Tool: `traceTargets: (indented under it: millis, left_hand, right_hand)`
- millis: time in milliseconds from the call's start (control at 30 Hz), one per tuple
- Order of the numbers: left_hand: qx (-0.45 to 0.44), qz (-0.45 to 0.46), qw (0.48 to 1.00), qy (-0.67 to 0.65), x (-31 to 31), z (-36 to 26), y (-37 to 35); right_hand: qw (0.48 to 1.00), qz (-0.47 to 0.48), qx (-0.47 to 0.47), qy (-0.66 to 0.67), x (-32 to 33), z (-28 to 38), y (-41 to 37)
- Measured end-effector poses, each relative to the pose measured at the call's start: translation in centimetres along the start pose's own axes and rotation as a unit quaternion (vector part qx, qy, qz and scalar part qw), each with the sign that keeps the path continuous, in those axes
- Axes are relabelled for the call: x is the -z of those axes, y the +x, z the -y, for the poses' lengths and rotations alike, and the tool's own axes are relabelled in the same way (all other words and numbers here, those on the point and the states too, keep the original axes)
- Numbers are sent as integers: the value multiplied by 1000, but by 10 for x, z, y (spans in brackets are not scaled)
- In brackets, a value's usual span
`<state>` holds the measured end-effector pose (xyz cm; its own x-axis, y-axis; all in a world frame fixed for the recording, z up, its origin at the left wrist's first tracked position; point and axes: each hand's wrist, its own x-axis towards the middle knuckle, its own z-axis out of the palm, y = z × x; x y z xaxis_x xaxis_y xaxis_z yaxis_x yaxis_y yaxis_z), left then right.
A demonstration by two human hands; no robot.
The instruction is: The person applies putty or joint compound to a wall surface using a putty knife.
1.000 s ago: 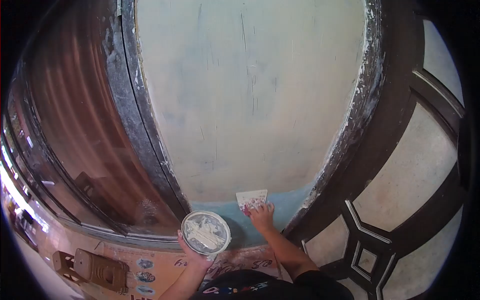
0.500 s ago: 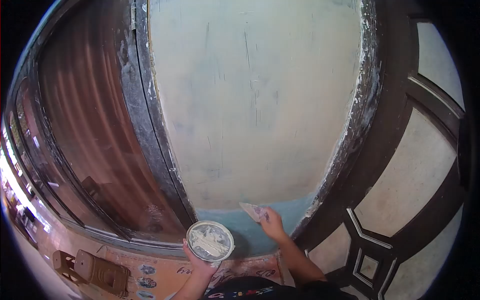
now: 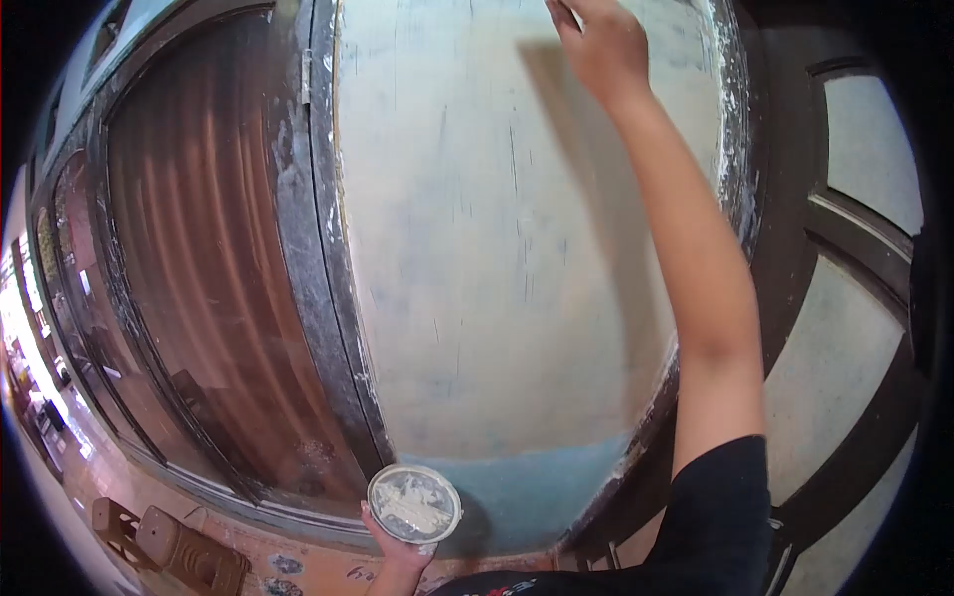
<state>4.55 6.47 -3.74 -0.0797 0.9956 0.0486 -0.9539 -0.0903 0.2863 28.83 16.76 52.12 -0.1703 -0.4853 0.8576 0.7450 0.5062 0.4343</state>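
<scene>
The left hand (image 3: pixel 405 552) is gripping a round, pale-rimmed tub (image 3: pixel 458 505) of whitish paste (image 3: pixel 419 515) from below, sensibly supporting its weight near the blue-green base (image 3: pixel 527 497) of a tall cream panel (image 3: pixel 447 298). The right hand (image 3: pixel 614 50) is reaching high, fingers curling; I can't tell what they're holding.

On the left side of the frame, a reddish-brown curtain with vertical folds (image 3: pixel 214 228) shows behind glass set in dark framing. A small metal hinge (image 3: pixel 306 84) sits on the worn, grey-smeared post (image 3: pixel 303 223) to its right. At the lower left, two brown plastic stools (image 3: pixel 184 546) stand close together on a shiny, pinkish floor (image 3: pixel 94 472). Right of them lies an orange sheet with dark printed lettering (image 3: pixel 323 576). Along the right side, dark brown wooden framework (image 3: pixel 785 298) with pale trim lines surrounds large off-white panels (image 3: pixel 840 368).
</scene>
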Motion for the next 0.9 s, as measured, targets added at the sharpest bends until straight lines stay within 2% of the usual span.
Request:
traceTargets:
  millis: [100,200,267,300,400,433,467,500,567,633,667,733,800,833,867,900]
  left_hand:
    - [-22,2,1000,20,13,-2,5]
    - [-63,-19,996,53,22,1,5]
    - [-58,-38,997,19,21,-3,8]
    - [-35,-28,999,-23,30,-7,11]
    - [-30,-59,998,-15,34,-11,13]
    - [-71,-76,994,16,42,-8,15]
    - [-67,-83,994,21,41,-8,16]
    - [-43,-72,996,19,39,-9,16]
    - [-3,-63,998,7,36,-10,16]
    - [7,-60,998,25,24,-9,16]
    - [12,-50,998,39,19,-9,16]
    - [29,-48,998,21,19,-9,19]
    - [42,-54,997,23,17,-10,17]
    - [43,-33,998,13,19,-8,18]
    - [46,-38,998,14,21,-10,17]
    - [55,-41,998,11,24,-12,16]
  right_hand:
    - [999,0,27,-41,-41,-41,65]
    - [996,3,52,-75,-66,-46,101]
    - [981,111,-138,-84,-74,-39,111]
    - [985,102,-59,-128,-78,-37,103]
    - [990,121,-23,-75,-87,-43,78]
    - [994,93,33,-47,-88,-45,62]
    - [989,134,22,-52,-79,-34,49]
    - [982,178,8,-57,-68,-22,33]
    - [977,173,63,-105,-63,-13,-16]
    - [978,185,55,-83,-52,11,-67]
    - [968,216,40,-122,-42,29,-94]
    - [974,195,19,-113,-23,65,-147]
    - [955,267,-9,-128,-2,92,-215]
    - [969,224,-9,-101,3,105,-258]
    - [953,284,-25,-106,20,127,-300]
    - [951,291,-66,-82,31,147,-344]
